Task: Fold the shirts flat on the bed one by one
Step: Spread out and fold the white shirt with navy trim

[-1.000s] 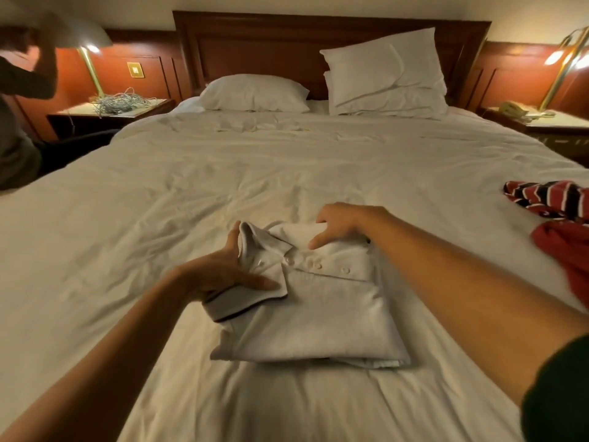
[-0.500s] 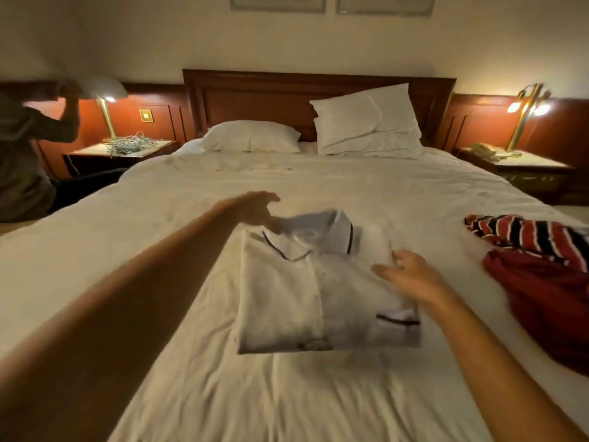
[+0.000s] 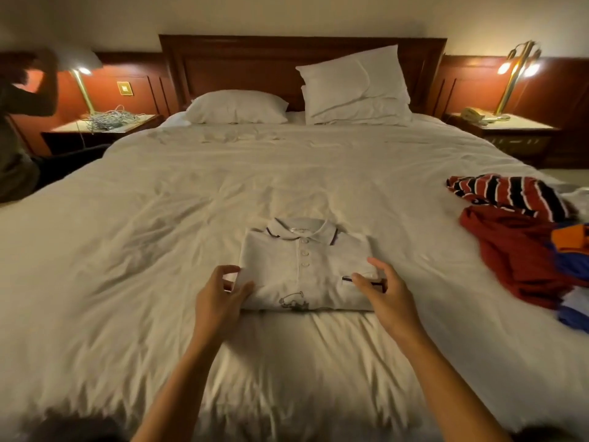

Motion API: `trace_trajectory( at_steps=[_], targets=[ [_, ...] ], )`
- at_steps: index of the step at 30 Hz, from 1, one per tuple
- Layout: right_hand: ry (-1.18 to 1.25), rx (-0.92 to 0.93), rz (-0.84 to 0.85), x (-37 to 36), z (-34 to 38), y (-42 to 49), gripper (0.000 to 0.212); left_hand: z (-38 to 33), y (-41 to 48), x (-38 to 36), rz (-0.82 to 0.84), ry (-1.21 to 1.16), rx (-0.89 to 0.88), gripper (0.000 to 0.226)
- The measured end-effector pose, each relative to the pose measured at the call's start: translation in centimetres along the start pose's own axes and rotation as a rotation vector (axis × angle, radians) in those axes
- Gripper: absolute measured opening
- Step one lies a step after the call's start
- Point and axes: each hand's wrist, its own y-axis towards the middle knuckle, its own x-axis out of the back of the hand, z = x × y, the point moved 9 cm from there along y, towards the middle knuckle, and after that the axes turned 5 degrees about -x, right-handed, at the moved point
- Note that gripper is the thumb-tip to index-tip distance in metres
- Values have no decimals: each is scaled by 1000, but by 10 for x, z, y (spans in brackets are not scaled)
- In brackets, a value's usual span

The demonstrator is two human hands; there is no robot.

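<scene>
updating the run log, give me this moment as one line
white polo shirt: folded, flat on bed | left hand: open | right hand: open | unfolded shirts: right side

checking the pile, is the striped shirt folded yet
No, the striped shirt lies crumpled on the bed, right of the folded white polo.

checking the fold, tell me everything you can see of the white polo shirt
The white polo shirt lies folded into a neat rectangle, front up, on the middle of the white bed. It looks like soft knit cotton. The collar, with dark trim, points toward the headboard; a buttoned placket runs down the centre, a small grey print sits at the near edge, and a dark-trimmed cuff shows. The left hand and right hand flank its near corners, fingers spread.
</scene>
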Motion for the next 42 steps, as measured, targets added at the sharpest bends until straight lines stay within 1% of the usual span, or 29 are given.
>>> trace_trajectory(
  at_steps=[3, 6, 10, 12, 16, 19, 21, 23, 25, 30, 31, 32, 34, 35, 36, 37, 38, 39, 40, 42],
  targets=[
    [-17, 54, -23, 6, 10, -4, 24, 0, 2, 12, -29, -27, -8, 28],
    [-40, 87, -43, 13, 11, -10, 15, 11, 6, 25, -10, -68, 29, 29],
    [-99, -12, 81, 7, -10, -16, 14, 27, 1, 23, 92, 8, 70, 32],
    [-101, -26, 93, 9, -11, -15, 14, 25, 3, 23, 102, 57, 66, 30],
    [-35, 2, 42, 12, -4, -21, 26, 15, 8, 26, 52, 135, 22, 22],
    [-11, 44, -22, 12, -2, -29, 22, 13, 7, 25, 31, 147, -9, 16],
    [2, 80, -69, 14, 4, -28, 17, 16, 8, 25, 30, 82, 19, 19],
    [0, 97, -95, 16, 9, -23, 12, 25, 10, 26, 51, -60, 103, 24],
    [-43, 83, -73, 15, 11, -17, 10, 36, 10, 27, 86, -142, 186, 27],
    [-310, -8, 59, 16, 5, -13, 8, 37, 11, 24, 272, -5, 217, 29],
    [-379, -14, 63, 15, 9, -11, 11, 32, 15, 23, 281, 43, 198, 32],
    [-457, -10, 54, 14, 13, -7, 19, 26, 21, 22, 258, 135, 147, 36],
    [-583, 19, 60, 0, 31, 4, 43, -4, 37, 14, 153, 332, -53, 47],
    [-614, 33, 110, -15, 40, 12, 53, -23, 44, 2, 132, 357, -155, 51],
    [-624, 35, 191, -33, 46, 20, 62, -37, 49, -18, 183, 378, -226, 52],
    [-633, 12, 271, -51, 48, 27, 70, -46, 53, -46, 305, 463, -287, 53],
    [-665, -26, 320, -66, 45, 35, 75, -45, 55, -73, 438, 518, -289, 53],
    [-724, -65, 331, -77, 38, 43, 78, -37, 57, -94, 528, 581, -259, 54],
    [-790, -103, 318, -84, 28, 51, 81, -25, 61, -106, 577, 629, -190, 56],
    [-870, -163, 274, -92, 6, 63, 86, 0, 71, -114, 570, 634, -61, 66]
  ],
)
